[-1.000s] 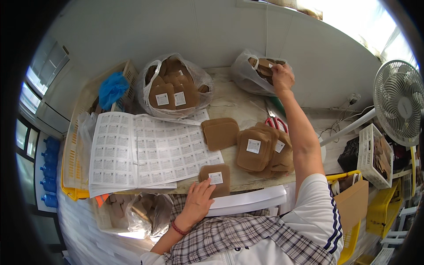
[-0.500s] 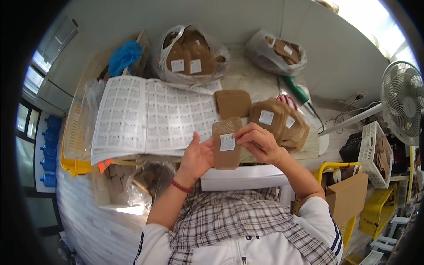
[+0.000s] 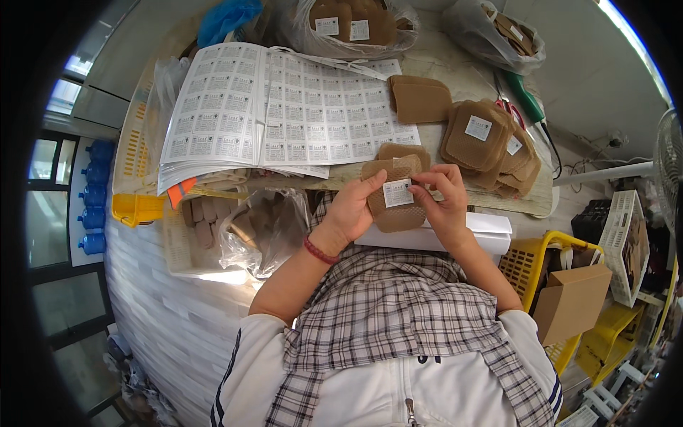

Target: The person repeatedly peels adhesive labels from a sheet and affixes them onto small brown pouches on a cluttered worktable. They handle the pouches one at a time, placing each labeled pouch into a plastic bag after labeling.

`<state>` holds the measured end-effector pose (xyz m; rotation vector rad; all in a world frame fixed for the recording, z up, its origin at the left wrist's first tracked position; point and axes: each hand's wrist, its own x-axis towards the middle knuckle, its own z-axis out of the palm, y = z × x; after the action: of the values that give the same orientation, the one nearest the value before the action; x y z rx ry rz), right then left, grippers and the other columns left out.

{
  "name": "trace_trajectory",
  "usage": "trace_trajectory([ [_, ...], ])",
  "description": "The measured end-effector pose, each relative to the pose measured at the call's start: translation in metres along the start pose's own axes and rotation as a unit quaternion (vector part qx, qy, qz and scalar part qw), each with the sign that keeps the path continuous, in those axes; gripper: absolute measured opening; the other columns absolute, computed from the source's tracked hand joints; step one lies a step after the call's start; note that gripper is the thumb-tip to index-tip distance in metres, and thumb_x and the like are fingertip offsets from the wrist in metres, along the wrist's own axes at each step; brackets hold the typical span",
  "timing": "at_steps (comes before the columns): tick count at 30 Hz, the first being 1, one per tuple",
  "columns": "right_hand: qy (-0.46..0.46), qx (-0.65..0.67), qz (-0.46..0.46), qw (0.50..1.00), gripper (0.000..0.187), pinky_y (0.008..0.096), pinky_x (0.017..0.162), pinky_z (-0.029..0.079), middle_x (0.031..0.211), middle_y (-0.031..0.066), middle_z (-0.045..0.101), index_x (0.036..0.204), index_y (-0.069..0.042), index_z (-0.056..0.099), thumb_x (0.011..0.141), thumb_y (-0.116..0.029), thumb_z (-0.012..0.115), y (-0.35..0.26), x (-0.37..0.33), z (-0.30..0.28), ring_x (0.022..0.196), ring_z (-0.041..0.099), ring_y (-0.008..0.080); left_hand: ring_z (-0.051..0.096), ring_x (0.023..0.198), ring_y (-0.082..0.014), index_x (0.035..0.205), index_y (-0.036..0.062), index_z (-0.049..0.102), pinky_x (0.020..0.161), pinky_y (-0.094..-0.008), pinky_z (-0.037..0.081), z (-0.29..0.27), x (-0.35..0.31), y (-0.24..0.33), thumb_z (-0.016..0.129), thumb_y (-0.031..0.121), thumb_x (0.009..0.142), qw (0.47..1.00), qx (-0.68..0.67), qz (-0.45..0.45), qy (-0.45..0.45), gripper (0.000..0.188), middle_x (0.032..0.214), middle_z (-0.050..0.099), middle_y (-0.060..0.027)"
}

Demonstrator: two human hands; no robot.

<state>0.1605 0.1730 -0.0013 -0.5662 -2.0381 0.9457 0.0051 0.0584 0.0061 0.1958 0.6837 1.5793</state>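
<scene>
My left hand [image 3: 353, 206] grips a brown mesh-textured pad [image 3: 395, 218] with rounded corners, its thumb on the upper face. A white printed label [image 3: 398, 193] lies on that face. The thumb and a finger of my right hand [image 3: 446, 202] are pinched at the label's right edge. Behind the held pad shows part of another brown pad [image 3: 403, 151]; whether it rests on the table edge or is held cannot be made out. To the right lie stacked labelled pads [image 3: 472, 146], and farther back a stack of plain brown pads [image 3: 422, 100].
Label sheets [image 3: 220, 107] spread over the table's left. Plastic bags of pads [image 3: 340, 16] [image 3: 514, 37] stand at the back. Red-handled scissors [image 3: 510, 114] and a green-handled tool [image 3: 525, 95] lie at right. A yellow crate [image 3: 523, 260] and a cardboard box [image 3: 571, 302] stand beside me.
My left hand, open beside the pad before, now grips it. The pad is tilted and another shows behind it. My right hand stays at the label's edge. The whole view has shifted.
</scene>
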Motion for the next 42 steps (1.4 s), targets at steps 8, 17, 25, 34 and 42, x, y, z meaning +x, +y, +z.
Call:
trace_trajectory([
  [8, -0.021, 0.098, 0.120, 0.988, 0.014, 0.0275, 0.068, 0.048, 0.097, 0.0062, 0.057, 0.090, -0.004, 0.069, 0.079, 0.003, 0.076, -0.011, -0.005, 0.003, 0.082, 0.056, 0.0155, 0.064, 0.110, -0.0185, 0.127, 0.0005, 0.060, 0.097, -0.0363, 0.052, 0.003, -0.003, 0.000, 0.058, 0.024, 0.102, 0.999, 0.029, 0.002, 0.032, 0.034, 0.121, 0.066, -0.0081],
  [17, -0.006, -0.135, -0.223, 0.965, 0.017, 0.0357, 0.075, 0.043, 0.098, 0.0026, 0.061, 0.085, -0.011, 0.068, 0.074, 0.000, 0.073, 0.004, -0.020, -0.002, 0.084, 0.057, 0.0240, 0.066, 0.104, -0.0168, 0.119, 0.0019, 0.064, 0.090, -0.0340, 0.055, -0.005, 0.004, -0.012, 0.061, 0.021, 0.100, 0.992, 0.065, -0.033, 0.100, 0.027, 0.116, 0.068, -0.0074],
  [25, 0.037, -0.161, -0.204, 0.965, 0.021, 0.0352, 0.075, 0.043, 0.102, 0.0009, 0.063, 0.086, -0.012, 0.070, 0.069, -0.002, 0.075, 0.003, -0.020, -0.006, 0.084, 0.057, 0.0205, 0.067, 0.102, -0.0185, 0.118, -0.0010, 0.064, 0.089, -0.0334, 0.056, 0.005, 0.000, -0.007, 0.065, 0.012, 0.096, 0.993, 0.088, -0.019, 0.079, 0.026, 0.111, 0.070, -0.0090],
  [34, -0.014, -0.128, -0.320, 0.939, 0.023, 0.0370, 0.081, 0.046, 0.104, 0.0028, 0.063, 0.089, -0.008, 0.071, 0.067, -0.001, 0.075, -0.005, -0.023, -0.013, 0.088, 0.059, 0.0200, 0.069, 0.097, -0.0191, 0.114, -0.0029, 0.065, 0.084, -0.0334, 0.057, 0.006, 0.007, -0.010, 0.066, 0.012, 0.094, 0.986, 0.117, -0.025, 0.114, 0.025, 0.108, 0.071, -0.0101],
  [42, -0.048, 0.075, -0.211, 0.973, 0.017, 0.0335, 0.074, 0.049, 0.098, 0.0105, 0.061, 0.092, -0.003, 0.061, 0.079, 0.006, 0.068, -0.038, -0.031, -0.019, 0.083, 0.060, 0.0271, 0.064, 0.112, -0.0240, 0.126, -0.0056, 0.057, 0.098, -0.0383, 0.054, -0.003, 0.014, 0.003, 0.060, 0.018, 0.100, 0.992, 0.048, -0.008, 0.114, 0.035, 0.122, 0.066, -0.0144],
])
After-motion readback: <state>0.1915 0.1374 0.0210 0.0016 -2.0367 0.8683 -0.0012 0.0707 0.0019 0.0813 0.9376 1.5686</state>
